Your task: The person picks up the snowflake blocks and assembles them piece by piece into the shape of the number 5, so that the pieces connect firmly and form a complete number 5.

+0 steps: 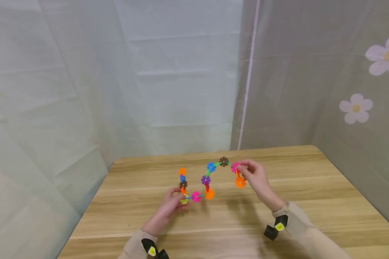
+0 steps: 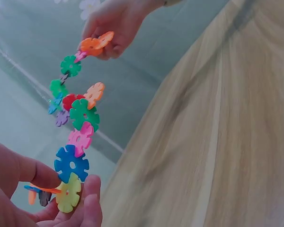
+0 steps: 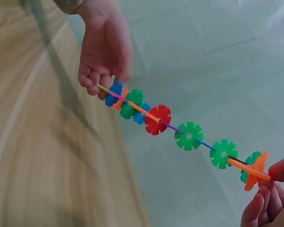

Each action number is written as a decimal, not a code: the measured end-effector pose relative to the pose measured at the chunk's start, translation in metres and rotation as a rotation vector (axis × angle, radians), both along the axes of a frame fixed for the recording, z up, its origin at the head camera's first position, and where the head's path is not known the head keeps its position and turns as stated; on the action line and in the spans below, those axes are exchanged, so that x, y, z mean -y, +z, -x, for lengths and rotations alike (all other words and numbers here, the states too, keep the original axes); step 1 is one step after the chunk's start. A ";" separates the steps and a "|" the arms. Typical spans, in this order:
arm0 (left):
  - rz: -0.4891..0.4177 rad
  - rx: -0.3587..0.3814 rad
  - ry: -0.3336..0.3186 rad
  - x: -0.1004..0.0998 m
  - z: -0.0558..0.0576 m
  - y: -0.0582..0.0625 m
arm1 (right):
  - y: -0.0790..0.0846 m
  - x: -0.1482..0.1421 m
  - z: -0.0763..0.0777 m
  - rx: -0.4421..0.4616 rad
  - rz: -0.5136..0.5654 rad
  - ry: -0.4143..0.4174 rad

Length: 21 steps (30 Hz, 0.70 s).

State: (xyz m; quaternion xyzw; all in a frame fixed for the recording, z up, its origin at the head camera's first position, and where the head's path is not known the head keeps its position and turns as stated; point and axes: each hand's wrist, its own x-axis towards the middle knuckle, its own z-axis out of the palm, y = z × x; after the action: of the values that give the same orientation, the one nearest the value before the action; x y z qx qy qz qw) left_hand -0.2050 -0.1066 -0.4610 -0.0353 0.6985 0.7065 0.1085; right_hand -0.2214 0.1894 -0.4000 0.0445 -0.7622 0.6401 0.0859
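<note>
A chain of colourful notched plastic snowflake discs (image 1: 205,180) is stretched in the air between both hands, bent in an S-like curve. At its left part, my left hand (image 1: 171,203) pinches it by a yellow disc (image 2: 67,193); a short branch ending in an orange disc (image 1: 182,172) rises beyond the fingers. My right hand (image 1: 256,177) grips the other end between thumb and fingers, near a pink disc (image 1: 235,167) and an orange disc (image 1: 240,182). In the right wrist view, green discs (image 3: 189,136) and a red one (image 3: 158,119) show between the hands. Fingers hide some joints.
Below the hands lies a wood-grain table (image 1: 233,233), with their shadows on it. Pale cloth sheets (image 1: 181,79) hang behind and at both sides; the right one bears printed flowers (image 1: 356,108). Small black devices (image 1: 275,228) sit on the wrists.
</note>
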 end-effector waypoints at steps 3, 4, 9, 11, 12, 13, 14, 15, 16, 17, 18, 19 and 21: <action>0.044 0.002 0.012 0.002 0.003 0.000 | -0.007 -0.002 0.001 0.043 0.016 0.018; 0.060 0.003 0.020 0.002 0.004 0.000 | -0.009 -0.003 0.001 0.056 0.017 0.022; 0.124 -0.003 0.026 0.004 0.010 -0.002 | -0.022 -0.006 0.000 0.138 0.011 0.033; 0.140 -0.004 0.024 0.006 0.012 -0.003 | -0.027 -0.007 0.000 0.168 0.011 0.044; 0.147 -0.003 0.023 0.006 0.013 -0.003 | -0.029 -0.008 -0.001 0.180 0.011 0.053; 0.153 -0.004 0.023 0.007 0.015 -0.003 | -0.031 -0.008 -0.001 0.196 0.009 0.064; 0.160 -0.003 0.024 0.008 0.016 -0.003 | -0.033 -0.008 -0.002 0.210 0.011 0.074; 0.164 -0.003 0.024 0.009 0.017 -0.003 | -0.035 -0.009 -0.002 0.222 0.014 0.086; 0.172 -0.004 0.022 0.010 0.019 -0.003 | -0.037 -0.009 -0.003 0.235 0.013 0.093; 0.185 -0.006 0.021 0.011 0.020 -0.003 | -0.039 -0.010 -0.003 0.246 0.010 0.105; 0.199 -0.004 0.021 0.012 0.021 -0.003 | -0.041 -0.010 -0.004 0.257 0.011 0.113; 0.211 -0.002 0.021 0.013 0.022 -0.003 | -0.043 -0.010 -0.005 0.268 0.010 0.120; 0.231 -0.001 0.025 0.014 0.026 -0.003 | -0.046 -0.010 -0.007 0.276 -0.008 0.138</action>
State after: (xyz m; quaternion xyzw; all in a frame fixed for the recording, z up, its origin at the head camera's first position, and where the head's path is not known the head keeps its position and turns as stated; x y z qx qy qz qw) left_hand -0.2306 -0.1203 -0.4641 -0.0559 0.7747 0.6227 0.0946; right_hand -0.2148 0.1998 -0.4461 0.0088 -0.7643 0.6416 -0.0643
